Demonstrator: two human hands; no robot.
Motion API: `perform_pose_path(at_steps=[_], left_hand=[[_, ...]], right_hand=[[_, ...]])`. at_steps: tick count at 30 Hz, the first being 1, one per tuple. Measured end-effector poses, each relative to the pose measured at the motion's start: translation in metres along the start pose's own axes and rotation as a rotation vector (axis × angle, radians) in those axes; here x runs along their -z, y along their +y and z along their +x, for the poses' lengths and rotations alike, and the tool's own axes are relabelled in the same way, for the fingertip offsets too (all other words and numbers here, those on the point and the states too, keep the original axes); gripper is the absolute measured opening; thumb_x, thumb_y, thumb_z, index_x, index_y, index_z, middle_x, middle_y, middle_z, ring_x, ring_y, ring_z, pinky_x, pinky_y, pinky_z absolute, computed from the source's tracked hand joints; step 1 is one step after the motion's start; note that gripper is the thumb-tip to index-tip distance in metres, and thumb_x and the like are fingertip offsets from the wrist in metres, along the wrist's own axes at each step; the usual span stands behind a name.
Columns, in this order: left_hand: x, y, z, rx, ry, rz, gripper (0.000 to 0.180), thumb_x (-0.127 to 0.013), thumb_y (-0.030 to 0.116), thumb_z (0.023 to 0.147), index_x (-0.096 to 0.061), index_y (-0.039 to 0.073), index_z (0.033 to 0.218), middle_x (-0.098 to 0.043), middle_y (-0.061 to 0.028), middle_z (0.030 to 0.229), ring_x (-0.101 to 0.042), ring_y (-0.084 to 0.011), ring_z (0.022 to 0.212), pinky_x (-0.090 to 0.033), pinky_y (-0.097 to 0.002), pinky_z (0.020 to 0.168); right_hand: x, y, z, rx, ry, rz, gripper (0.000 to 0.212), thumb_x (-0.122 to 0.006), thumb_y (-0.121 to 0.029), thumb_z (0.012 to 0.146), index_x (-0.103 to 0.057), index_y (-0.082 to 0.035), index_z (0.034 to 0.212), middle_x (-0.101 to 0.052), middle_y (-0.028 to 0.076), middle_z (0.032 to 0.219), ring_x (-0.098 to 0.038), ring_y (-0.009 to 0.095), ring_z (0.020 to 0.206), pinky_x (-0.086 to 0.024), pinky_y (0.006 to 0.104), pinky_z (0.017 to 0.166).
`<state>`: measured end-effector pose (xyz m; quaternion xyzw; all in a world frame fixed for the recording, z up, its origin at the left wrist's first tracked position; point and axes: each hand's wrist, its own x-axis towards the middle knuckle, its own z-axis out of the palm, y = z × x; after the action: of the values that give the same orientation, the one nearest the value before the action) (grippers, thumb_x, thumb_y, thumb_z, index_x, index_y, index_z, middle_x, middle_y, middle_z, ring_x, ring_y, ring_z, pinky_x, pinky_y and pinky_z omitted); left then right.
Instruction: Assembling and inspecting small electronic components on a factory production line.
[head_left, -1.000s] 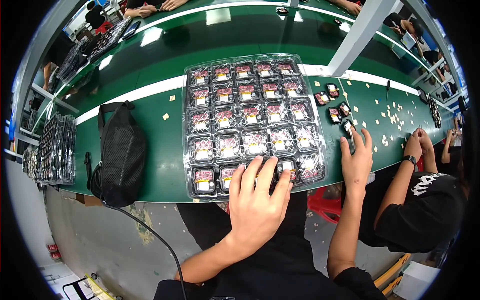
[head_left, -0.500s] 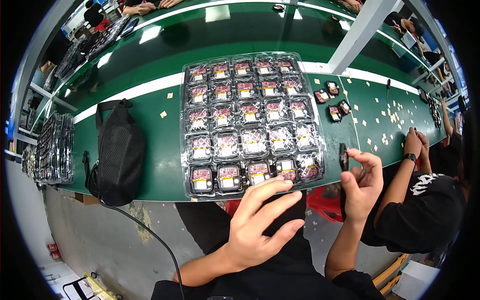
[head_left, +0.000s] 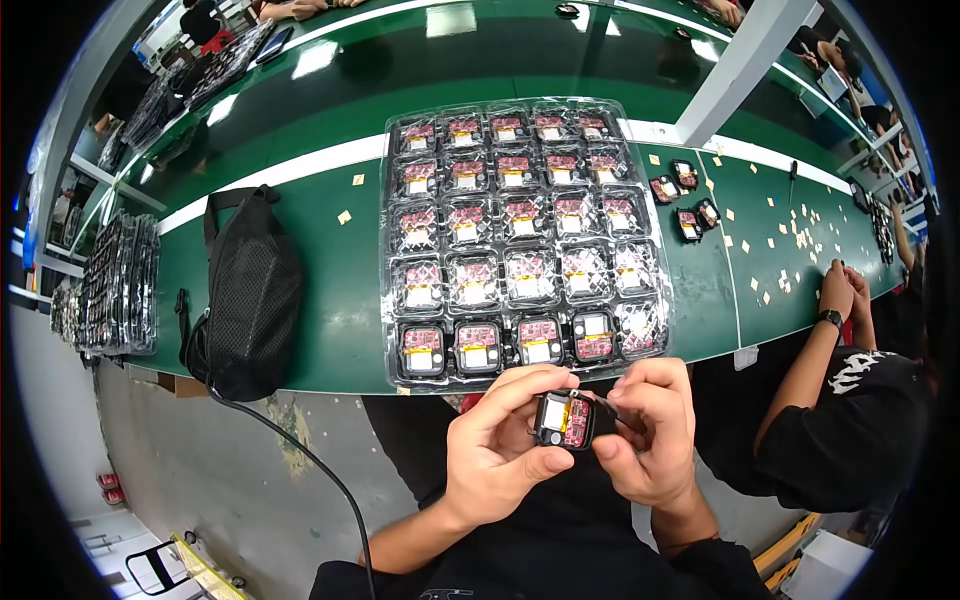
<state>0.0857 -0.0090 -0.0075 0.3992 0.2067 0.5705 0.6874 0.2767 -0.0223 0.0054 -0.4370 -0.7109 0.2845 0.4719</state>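
Low in front of me, between my hands, is a small open black plastic case (head_left: pixel 563 420) with a red circuit board and a pale block inside. My left hand (head_left: pixel 500 440) is closed on its left side, thumb below and fingers above. My right hand (head_left: pixel 655 430) pinches a dark part at the case's right edge; I cannot tell if it is a separate piece. Just beyond the hands lies a clear plastic tray (head_left: pixel 388 300) with rows of pockets holding similar cases. Glare hides what its nearest right pocket holds.
A black mesh bag (head_left: pixel 255 300) with a cable stands left of the tray, stacked trays (head_left: pixel 120 285) at the far left. Several loose cases (head_left: pixel 690 225) and scattered pale square pieces (head_left: pixel 803 238) lie to the right. A co-worker (head_left: pixel 820 410) sits close on my right; a metal post (head_left: pixel 745 75) rises behind.
My right hand has come down and left with the dark thing it held. My left hand has left the tray's near edge and now grips the case. The view has shifted slightly.
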Motion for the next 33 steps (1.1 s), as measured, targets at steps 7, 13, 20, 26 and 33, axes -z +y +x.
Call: perform_pose_path(at_steps=[7, 13, 20, 26, 33], left_hand=[[0.0052, -0.0005, -0.005, -0.019, 0.049, 0.088, 0.067, -0.085, 0.01, 0.085, -0.053, -0.009, 0.14, -0.05, -0.0177, 0.14, -0.056, -0.0261, 0.129, -0.047, -0.0376, 0.108], [0.006, 0.0008, -0.0064, -0.015, 0.053, 0.082, 0.067, -0.085, 0.009, 0.084, -0.053, -0.009, 0.14, -0.049, -0.0172, 0.141, -0.055, -0.0257, 0.13, -0.046, -0.0374, 0.109], [0.0045, 0.0024, -0.0076, -0.026, 0.027, 0.121, 0.066, -0.085, 0.008, 0.084, -0.053, -0.01, 0.14, -0.05, -0.0171, 0.14, -0.055, -0.025, 0.129, -0.046, -0.0367, 0.107], [0.0052, 0.0041, -0.0095, -0.011, 0.053, 0.118, 0.065, -0.084, 0.006, 0.084, -0.054, -0.01, 0.14, -0.047, -0.016, 0.142, -0.054, -0.0221, 0.126, -0.046, -0.0355, 0.106], [0.0054, 0.0055, -0.0091, -0.024, 0.041, 0.202, 0.064, -0.084, 0.004, 0.085, -0.054, -0.01, 0.14, -0.046, -0.0155, 0.142, -0.054, -0.02, 0.124, -0.05, -0.0344, 0.102]], right_hand=[[-0.0028, -0.0062, 0.0124, 0.223, 0.068, -0.412, 0.028, -0.082, 0.001, 0.077, -0.072, 0.002, 0.103, -0.068, 0.01, 0.093, -0.064, 0.019, 0.063, -0.05, 0.0294, 0.051], [-0.0052, -0.0111, 0.012, 0.287, 0.099, -0.496, 0.023, -0.08, 0.002, 0.079, -0.071, 0.002, 0.1, -0.072, 0.013, 0.088, -0.061, 0.022, 0.057, -0.046, 0.0293, 0.051], [-0.0079, -0.0122, 0.009, 0.266, 0.09, -0.506, 0.018, -0.078, 0.0, 0.081, -0.072, 0.002, 0.098, -0.072, 0.013, 0.085, -0.061, 0.022, 0.057, -0.046, 0.0292, 0.05], [-0.0078, -0.0061, 0.0094, 0.157, 0.091, -0.263, 0.019, -0.08, 0.001, 0.078, -0.072, 0.002, 0.096, -0.071, 0.011, 0.085, -0.065, 0.021, 0.059, -0.049, 0.0298, 0.05], [-0.0078, -0.0042, 0.0107, 0.151, 0.07, -0.302, 0.018, -0.079, 0.0, 0.079, -0.072, 0.002, 0.096, -0.071, 0.012, 0.084, -0.064, 0.022, 0.058, -0.049, 0.03, 0.051]])
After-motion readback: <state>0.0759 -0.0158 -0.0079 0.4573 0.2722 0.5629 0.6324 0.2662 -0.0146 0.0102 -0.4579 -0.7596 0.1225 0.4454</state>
